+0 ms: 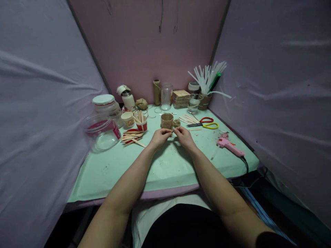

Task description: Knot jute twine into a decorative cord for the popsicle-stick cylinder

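Observation:
My left hand and my right hand meet near the middle of the table, fingertips pinched close together. Between them is a thin strand of twine, small and partly hidden by the fingers. Just beyond my left fingertips stands a round brown cup-like holder with an uneven rim, upright on the table. A small ball of twine lies beside it, just past my right fingers.
Scissors and flat wooden sticks lie to the right, with a pink glue gun nearer the edge. At left are a clear plastic tub, loose craft sticks and a red cup of sticks. Jars and glue sticks line the back.

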The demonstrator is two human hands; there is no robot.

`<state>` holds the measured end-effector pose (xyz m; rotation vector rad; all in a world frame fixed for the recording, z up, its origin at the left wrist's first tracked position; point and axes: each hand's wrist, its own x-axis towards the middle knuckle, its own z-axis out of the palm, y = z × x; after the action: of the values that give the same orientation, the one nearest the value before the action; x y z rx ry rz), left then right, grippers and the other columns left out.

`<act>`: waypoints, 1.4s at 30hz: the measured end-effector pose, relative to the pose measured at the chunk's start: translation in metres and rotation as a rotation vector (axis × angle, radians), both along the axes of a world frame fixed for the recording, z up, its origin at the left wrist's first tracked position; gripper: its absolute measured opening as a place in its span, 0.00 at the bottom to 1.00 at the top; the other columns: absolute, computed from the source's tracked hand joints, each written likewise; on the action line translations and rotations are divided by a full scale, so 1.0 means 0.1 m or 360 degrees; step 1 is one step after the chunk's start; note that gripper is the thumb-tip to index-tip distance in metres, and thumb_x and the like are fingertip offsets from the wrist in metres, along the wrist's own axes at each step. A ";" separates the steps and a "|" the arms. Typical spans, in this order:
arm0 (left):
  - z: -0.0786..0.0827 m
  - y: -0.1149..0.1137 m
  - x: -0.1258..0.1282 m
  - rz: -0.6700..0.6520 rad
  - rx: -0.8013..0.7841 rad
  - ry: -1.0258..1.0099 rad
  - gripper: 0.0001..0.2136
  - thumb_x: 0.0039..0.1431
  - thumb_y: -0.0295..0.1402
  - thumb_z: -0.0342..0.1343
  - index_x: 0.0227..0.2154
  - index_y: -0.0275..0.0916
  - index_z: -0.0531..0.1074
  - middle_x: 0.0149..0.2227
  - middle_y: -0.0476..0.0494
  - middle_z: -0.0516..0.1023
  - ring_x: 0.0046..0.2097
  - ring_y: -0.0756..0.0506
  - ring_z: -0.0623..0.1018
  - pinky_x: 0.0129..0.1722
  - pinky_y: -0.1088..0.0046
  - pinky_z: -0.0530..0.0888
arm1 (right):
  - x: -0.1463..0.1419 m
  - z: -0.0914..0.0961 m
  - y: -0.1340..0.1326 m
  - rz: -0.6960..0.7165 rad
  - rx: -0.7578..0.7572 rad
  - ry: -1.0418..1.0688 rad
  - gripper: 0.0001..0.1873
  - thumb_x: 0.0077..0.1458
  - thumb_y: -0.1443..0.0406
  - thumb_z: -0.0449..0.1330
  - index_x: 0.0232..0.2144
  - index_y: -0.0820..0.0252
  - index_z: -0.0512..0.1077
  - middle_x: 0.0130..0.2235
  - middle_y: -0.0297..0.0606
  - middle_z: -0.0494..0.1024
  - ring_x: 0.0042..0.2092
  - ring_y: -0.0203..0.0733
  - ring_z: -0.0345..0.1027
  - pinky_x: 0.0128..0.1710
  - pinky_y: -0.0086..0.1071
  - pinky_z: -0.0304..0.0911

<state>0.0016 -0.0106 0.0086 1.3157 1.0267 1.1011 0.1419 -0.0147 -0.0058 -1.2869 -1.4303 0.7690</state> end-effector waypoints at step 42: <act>-0.07 0.03 0.03 0.0126 0.0030 -0.0021 0.11 0.41 0.37 0.62 0.26 0.34 0.75 0.22 0.47 0.73 0.25 0.52 0.69 0.27 0.75 0.66 | -0.01 0.03 -0.02 0.0038 0.0089 0.0136 0.12 0.48 0.57 0.56 0.26 0.60 0.70 0.30 0.36 0.74 0.34 0.39 0.65 0.38 0.33 0.60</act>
<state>0.0049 -0.0081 0.0019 1.2902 1.0686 1.1798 0.1406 -0.0171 -0.0030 -1.1822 -1.3914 0.7854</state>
